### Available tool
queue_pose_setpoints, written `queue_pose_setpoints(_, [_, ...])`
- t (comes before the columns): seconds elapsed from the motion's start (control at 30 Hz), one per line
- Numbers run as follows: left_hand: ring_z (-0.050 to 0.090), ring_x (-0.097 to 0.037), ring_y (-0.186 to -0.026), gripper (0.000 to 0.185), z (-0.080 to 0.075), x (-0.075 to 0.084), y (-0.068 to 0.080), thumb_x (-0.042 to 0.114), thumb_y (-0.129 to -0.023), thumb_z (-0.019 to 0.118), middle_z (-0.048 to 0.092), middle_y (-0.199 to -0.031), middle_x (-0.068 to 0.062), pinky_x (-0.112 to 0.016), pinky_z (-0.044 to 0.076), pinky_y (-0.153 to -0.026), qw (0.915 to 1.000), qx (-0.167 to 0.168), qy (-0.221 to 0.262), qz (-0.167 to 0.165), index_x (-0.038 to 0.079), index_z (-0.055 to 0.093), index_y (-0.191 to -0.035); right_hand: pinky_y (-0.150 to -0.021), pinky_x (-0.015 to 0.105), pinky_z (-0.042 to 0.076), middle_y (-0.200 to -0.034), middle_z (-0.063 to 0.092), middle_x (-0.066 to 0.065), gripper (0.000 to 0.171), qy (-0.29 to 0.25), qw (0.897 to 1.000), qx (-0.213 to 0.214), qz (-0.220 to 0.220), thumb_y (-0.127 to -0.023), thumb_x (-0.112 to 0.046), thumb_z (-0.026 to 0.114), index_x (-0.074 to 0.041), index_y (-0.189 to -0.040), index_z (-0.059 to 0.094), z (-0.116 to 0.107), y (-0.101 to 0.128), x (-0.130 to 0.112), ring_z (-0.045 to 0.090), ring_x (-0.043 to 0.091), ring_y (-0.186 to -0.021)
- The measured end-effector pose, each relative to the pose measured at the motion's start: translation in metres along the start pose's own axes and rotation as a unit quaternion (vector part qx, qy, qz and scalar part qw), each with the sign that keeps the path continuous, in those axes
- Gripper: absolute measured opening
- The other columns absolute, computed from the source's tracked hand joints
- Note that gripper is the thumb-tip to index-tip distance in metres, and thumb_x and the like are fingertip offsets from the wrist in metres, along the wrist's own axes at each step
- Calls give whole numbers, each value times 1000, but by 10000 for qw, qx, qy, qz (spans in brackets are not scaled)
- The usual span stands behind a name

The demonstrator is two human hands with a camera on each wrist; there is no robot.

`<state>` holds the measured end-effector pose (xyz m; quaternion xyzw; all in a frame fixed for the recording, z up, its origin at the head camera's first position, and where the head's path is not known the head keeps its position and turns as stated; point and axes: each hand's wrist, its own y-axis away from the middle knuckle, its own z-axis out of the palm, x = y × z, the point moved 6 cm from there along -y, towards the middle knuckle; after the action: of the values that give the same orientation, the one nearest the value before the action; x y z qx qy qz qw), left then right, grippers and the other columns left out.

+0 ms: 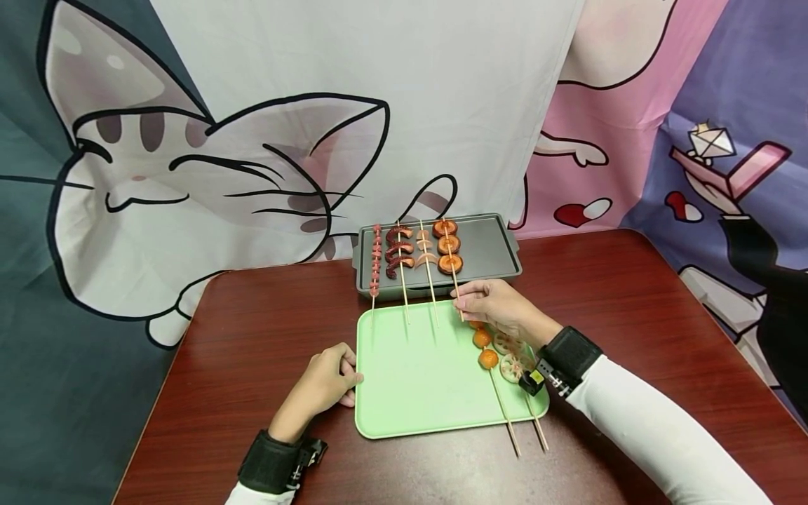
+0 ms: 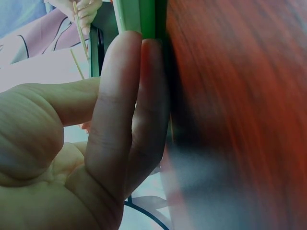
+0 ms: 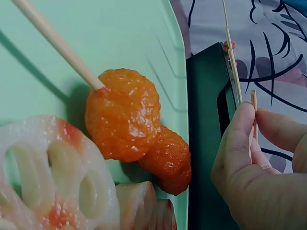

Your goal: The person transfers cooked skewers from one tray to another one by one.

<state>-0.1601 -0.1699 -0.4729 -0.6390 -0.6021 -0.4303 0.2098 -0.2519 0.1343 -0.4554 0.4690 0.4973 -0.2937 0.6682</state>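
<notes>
My right hand (image 1: pixel 499 306) pinches the bare stick of the mushroom skewer (image 1: pixel 449 245) between thumb and fingertips. Its three brown caps lie over the grey grill pan (image 1: pixel 486 245); in the right wrist view the stick's end (image 3: pixel 254 98) pokes up between the fingertips. At the left edge of the light green tray (image 1: pixel 429 393), my left hand (image 1: pixel 325 379) grips the rim, fingertips (image 2: pixel 125 48) right against it in the left wrist view. Below my right wrist, a skewer of orange balls (image 1: pixel 488 359) and a lotus root skewer (image 1: pixel 512 368) lie on the tray's right side.
Left of the mushrooms, the pan bears a skewer of small pink pieces (image 1: pixel 375 259), one of dark red curled pieces (image 1: pixel 400 251) and one of pale curled pieces (image 1: pixel 426 258). Their sticks reach over the green tray. A cartoon cloth (image 1: pixel 442 84) hangs behind the brown table (image 1: pixel 600 301).
</notes>
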Motion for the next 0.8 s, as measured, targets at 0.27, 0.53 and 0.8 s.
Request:
queue_pose_setpoints(0.27, [68,-19,-50,14,0,-1,0,-7,-92,69,63,-76,-11,-32,61,-50,10000,17,54,-38,-4,59,-100,-89,29,63,-130,63,29,36,214,9998,42,3,-101,-4,64,10,-134,57,1,0,-1,72,20,-102])
queue_pose_setpoints(0.53, [68,-21,-50,13,0,0,1,-6,-92,69,63,-75,-11,-32,61,-49,10000,12,-16,-22,-4,59,-100,-87,28,64,-127,65,29,37,244,9997,20,-53,-101,-4,65,10,-134,57,0,0,0,72,21,-103])
queue_pose_setpoints(0.8, [68,-20,-50,14,-1,0,0,-7,-91,70,64,-75,-11,-32,61,-49,10000,29,-44,-2,-4,59,-99,-94,35,63,-124,66,26,35,270,9996,-56,-86,-102,-3,62,12,-133,56,0,2,-1,72,20,-100])
